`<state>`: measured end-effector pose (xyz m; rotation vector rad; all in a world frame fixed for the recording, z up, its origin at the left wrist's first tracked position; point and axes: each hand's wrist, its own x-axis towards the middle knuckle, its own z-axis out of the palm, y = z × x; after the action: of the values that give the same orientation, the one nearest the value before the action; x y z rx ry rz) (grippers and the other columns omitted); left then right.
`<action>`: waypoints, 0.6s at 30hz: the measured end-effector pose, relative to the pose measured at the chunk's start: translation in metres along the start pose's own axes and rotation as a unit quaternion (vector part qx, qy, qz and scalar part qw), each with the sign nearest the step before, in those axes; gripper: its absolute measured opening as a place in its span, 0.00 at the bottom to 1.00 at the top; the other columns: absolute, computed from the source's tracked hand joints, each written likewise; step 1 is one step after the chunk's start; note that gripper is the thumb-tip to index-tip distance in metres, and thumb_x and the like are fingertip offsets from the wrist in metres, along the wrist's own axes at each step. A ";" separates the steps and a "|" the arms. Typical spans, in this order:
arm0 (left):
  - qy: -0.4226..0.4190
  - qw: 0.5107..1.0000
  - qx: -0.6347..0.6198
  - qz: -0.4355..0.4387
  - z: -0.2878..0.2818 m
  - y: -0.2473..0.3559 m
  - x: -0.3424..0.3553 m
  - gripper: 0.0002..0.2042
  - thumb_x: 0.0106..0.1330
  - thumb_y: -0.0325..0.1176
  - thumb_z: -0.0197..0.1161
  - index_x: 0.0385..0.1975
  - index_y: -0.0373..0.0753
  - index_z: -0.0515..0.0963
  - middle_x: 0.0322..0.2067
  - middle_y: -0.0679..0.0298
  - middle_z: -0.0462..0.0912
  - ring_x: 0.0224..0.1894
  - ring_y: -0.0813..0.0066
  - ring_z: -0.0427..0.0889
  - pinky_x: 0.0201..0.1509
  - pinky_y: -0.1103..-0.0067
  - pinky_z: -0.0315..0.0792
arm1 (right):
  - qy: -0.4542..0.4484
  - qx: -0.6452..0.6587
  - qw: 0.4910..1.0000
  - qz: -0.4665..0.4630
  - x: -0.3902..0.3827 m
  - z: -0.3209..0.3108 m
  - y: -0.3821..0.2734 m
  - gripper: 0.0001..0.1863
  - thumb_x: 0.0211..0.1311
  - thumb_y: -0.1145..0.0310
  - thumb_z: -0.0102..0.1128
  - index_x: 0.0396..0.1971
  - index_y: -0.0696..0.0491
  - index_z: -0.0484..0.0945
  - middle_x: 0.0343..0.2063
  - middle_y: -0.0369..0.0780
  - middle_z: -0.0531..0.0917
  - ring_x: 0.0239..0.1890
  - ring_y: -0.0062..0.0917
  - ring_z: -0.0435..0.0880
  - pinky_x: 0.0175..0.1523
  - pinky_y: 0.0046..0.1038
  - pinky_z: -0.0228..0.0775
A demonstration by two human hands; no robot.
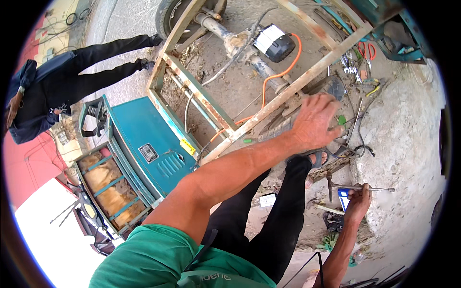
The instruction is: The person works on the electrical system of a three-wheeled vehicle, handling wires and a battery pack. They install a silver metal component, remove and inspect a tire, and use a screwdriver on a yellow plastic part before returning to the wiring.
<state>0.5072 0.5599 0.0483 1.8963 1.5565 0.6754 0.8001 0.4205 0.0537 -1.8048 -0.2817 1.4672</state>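
My left hand [314,122] is stretched forward over the rusty metal frame [269,113] and a tyre, its fingers apart and nothing visible in them. Low on the right, my right hand [359,204] is closed around the thin metal shaft of a hammer [330,186]; its head points left and the shaft end sticks out to the right. A blue and white box [343,198] shows beside that hand; I cannot tell whether it is held or lies behind. Within the frame, an axle [216,28] carries a black and silver motor [273,43] with an orange cable [298,55].
A teal vehicle body panel [158,144] stands at the left. Pliers [367,50], wrenches [351,69] and loose cables lie on the ground at the upper right. A white card [267,200] is near my legs. Another person [62,81] stands at the far left.
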 end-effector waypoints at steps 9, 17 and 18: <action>-0.117 0.971 -0.207 0.008 -0.219 0.078 -0.123 0.23 0.62 0.47 0.65 0.51 0.39 0.74 0.37 0.53 0.77 0.43 0.49 0.78 0.50 0.61 0.68 | -0.187 0.103 0.971 0.107 -0.118 0.183 -0.067 0.12 0.73 0.58 0.52 0.37 0.50 0.76 0.27 0.36 0.83 0.25 0.17 0.78 0.29 0.21 0.68; -0.024 0.956 -0.230 -0.180 -0.337 0.068 -0.255 0.20 0.62 0.30 0.63 0.55 0.38 0.72 0.37 0.51 0.80 0.37 0.50 0.81 0.39 0.62 0.74 | -0.339 0.002 0.930 0.143 -0.256 0.311 -0.032 0.12 0.72 0.60 0.55 0.35 0.53 0.74 0.24 0.39 0.82 0.20 0.24 0.81 0.24 0.24 0.69; 0.038 0.956 -0.223 -0.184 -0.349 0.072 -0.270 0.15 0.68 0.28 0.57 0.54 0.36 0.74 0.35 0.51 0.81 0.36 0.53 0.83 0.39 0.65 0.76 | -0.354 -0.025 0.925 0.137 -0.272 0.323 -0.030 0.13 0.71 0.59 0.55 0.35 0.54 0.74 0.24 0.39 0.83 0.21 0.23 0.82 0.24 0.23 0.70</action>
<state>0.2599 0.3273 0.3387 1.2241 1.5840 0.8490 0.4321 0.4133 0.2632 -1.3155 -0.4346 2.3054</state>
